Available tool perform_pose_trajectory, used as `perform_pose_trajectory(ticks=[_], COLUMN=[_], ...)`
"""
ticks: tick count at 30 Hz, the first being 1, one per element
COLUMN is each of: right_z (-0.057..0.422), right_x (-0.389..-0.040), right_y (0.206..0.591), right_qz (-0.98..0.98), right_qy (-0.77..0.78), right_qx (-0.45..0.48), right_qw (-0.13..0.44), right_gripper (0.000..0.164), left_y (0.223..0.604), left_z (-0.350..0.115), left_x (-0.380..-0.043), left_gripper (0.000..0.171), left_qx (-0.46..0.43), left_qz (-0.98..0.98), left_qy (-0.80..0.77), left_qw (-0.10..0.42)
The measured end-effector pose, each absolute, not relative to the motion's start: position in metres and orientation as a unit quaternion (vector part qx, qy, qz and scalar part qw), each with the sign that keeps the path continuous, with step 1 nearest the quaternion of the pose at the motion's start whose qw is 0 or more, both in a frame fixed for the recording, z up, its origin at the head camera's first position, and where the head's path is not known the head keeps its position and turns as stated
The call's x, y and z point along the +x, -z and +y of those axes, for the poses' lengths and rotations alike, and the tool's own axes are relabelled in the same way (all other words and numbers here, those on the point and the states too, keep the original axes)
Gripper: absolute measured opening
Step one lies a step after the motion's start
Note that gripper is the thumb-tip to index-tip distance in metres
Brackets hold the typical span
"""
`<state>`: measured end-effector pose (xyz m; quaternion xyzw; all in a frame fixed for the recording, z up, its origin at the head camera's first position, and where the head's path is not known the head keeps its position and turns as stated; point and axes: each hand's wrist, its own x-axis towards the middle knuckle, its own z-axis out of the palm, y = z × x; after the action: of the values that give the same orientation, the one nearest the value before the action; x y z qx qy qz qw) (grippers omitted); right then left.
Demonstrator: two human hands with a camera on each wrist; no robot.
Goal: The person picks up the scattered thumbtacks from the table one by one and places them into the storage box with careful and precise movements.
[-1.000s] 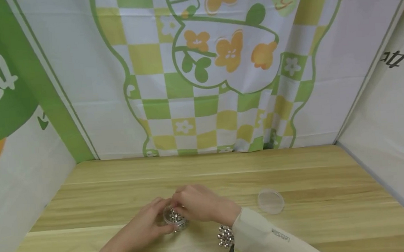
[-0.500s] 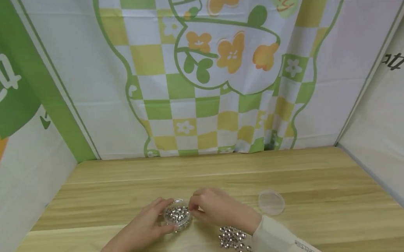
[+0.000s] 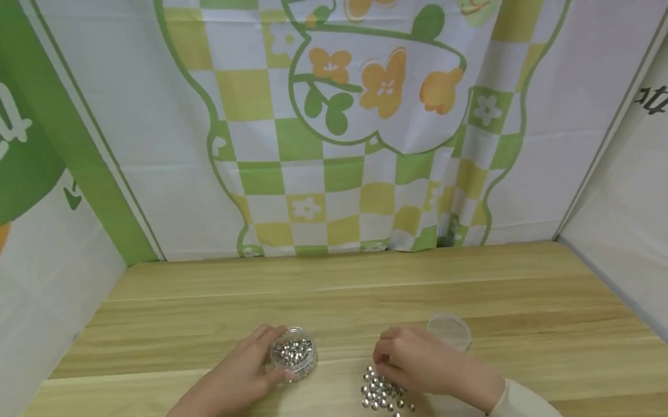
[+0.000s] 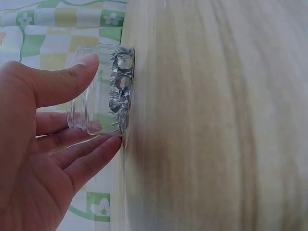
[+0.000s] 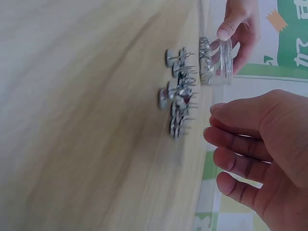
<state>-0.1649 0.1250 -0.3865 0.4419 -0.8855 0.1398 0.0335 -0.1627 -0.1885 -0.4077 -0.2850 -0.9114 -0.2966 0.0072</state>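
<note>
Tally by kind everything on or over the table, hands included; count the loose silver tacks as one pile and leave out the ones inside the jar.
Clear jar: 1
Pile of loose silver tacks: 1
Clear round disc: 1
Hands, left hand and right hand: 2
Total: 5

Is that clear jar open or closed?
Open: the jar has a bare threaded rim, and a round lid lies apart on the table.
</note>
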Motion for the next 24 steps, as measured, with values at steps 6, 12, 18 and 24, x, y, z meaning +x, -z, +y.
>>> perform_pose_trajectory(ticks=[6, 12, 18, 24], right_z=[0.14, 0.144, 0.142, 0.141], right_x=[-0.161, -0.16, -0.16, -0.161], right_y=[0.389, 0.39, 0.392, 0.396], right_qz=[-0.893, -0.891, -0.895, -0.896], right_qy=[-0.142, -0.144, -0.126, -0.122], right_qx=[0.427, 0.43, 0.427, 0.426], right_qw=[0.019, 0.021, 0.02, 0.022], right_gripper=[0.005, 0.005, 0.004, 0.006], left_y=[0.407, 0.406, 0.406, 0.406], left_z=[-0.187, -0.187, -0.187, -0.186], left_x=[-0.163, -0.16, -0.158, -0.159], left_gripper=[0.071, 0.069, 0.068, 0.068], left_qx=[-0.287, -0.281, -0.276, -0.276], left_qz=[-0.914, -0.915, -0.915, -0.915], left_qy=[0.285, 0.288, 0.293, 0.295], left_qw=[0.011, 0.009, 0.008, 0.006])
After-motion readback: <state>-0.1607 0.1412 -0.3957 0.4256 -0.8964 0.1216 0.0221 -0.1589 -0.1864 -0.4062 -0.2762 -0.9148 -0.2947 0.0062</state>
